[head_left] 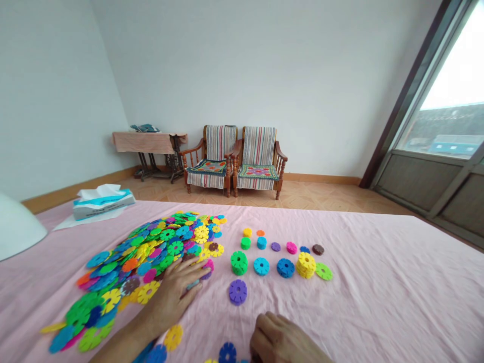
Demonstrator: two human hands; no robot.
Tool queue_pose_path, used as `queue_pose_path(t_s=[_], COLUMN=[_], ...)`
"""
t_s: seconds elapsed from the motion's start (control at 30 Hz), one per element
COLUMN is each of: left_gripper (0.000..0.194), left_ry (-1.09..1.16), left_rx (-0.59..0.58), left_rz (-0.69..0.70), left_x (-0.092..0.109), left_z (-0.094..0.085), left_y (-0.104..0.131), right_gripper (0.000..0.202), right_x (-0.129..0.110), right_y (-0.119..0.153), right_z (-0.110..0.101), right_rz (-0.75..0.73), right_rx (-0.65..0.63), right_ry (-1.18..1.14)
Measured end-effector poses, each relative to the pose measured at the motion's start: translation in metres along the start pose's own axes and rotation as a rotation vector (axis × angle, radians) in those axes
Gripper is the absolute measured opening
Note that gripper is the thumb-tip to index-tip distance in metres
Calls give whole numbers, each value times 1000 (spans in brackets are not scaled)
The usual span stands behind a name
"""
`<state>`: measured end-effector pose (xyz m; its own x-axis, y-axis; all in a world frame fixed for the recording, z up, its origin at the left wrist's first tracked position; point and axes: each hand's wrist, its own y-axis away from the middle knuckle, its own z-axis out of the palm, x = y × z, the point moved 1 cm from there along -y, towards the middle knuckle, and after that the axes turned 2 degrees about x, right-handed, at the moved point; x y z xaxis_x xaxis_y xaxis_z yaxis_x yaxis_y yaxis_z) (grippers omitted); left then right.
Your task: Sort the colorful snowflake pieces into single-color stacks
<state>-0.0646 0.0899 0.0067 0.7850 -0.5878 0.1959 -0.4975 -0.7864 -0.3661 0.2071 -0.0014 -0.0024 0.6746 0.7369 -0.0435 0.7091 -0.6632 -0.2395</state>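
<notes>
A large heap of colourful notched plastic discs covers the left of the pink cloth. My left hand lies palm down on the heap's right edge, fingers spread over some discs. My right hand rests at the front middle with its fingers curled; whatever they may hold is hidden. Ahead of it stand sorted stacks: purple, green, light blue, dark blue and yellow, beside a lime disc. Smaller discs and stacks, such as a pink one, form rows behind.
A tissue box sits at the cloth's back left, near a white rounded object. Loose discs, one dark blue, lie at the front edge. Beyond the table are two wooden armchairs and a side table.
</notes>
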Motion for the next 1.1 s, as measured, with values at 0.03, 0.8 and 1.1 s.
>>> queue_pose_path(t_s=[0.03,0.8,1.1], left_gripper=[35,36,36], left_ry=[-1,-21,-22], left_rx=[1,-39,-34], left_rz=[0,-3,-6], left_x=[1,-6,2], left_z=[-1,5,-5], left_y=[-1,2,-2], right_gripper=[11,11,12], right_x=[2,231,236], right_y=[-1,64,66], right_z=[-13,-16,-7], right_rz=[18,928,931], right_rx=[22,385,346], right_ry=[-60,-175,-195])
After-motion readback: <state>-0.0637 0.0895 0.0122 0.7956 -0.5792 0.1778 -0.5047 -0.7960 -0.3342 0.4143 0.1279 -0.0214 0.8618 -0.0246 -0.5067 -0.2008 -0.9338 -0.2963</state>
